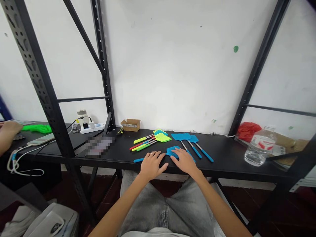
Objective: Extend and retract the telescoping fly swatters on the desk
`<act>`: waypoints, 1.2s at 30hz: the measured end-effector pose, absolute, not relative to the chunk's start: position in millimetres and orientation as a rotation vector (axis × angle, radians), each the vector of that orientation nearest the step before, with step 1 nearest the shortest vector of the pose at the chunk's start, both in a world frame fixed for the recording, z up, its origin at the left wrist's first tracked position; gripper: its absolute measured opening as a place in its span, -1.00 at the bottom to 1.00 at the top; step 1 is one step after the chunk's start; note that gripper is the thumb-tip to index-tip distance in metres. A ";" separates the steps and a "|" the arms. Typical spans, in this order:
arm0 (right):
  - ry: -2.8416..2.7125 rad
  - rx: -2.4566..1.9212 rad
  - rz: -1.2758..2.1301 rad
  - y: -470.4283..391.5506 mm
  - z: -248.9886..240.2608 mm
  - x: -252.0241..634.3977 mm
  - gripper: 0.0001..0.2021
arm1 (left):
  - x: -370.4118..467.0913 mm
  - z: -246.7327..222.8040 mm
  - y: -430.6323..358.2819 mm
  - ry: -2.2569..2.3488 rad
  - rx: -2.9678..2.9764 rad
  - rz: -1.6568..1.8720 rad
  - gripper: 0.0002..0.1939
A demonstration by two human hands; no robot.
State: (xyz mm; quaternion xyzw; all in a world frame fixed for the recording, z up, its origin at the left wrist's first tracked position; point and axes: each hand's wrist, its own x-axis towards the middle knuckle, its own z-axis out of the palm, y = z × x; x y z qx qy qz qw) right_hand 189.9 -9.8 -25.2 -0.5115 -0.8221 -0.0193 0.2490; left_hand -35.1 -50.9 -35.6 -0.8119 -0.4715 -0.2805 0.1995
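Observation:
A blue fly swatter (172, 151) lies crosswise near the table's front edge, its handle pointing left. Over its thin shaft rests my left hand (152, 165), fingers stretched out and thumb apart. My right hand (184, 160) lies with extended fingers on the right part of the blue mesh head, partly covering it. Just behind, several fly swatters with yellow, red, blue and green handles form a pile, a yellow swatter head (163, 137) on top. To the right are several blue fly swatters (181, 136), heads toward the wall and handles slanting to the front right.
The black table (222, 148) stands between dark metal posts against a white wall. A small cardboard box (131, 125) sits at the back left. On the right are a large water bottle (260, 146) and a red bag (249, 130). Another person's hand (10, 131) shows far left, near a power strip (92, 128).

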 end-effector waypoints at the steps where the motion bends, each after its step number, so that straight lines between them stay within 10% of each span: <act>1: -2.239 -1.391 -0.056 -10.0 -25.1 189.9 -0.45 | -35.1 -35.6 -51.1 -1.319 -2.269 -0.785 -0.48; 36: -2.241 -1.386 -0.081 -9.4 -25.0 189.1 -0.46 | -35.1 -35.9 -51.0 -1.318 -2.262 -0.782 -0.48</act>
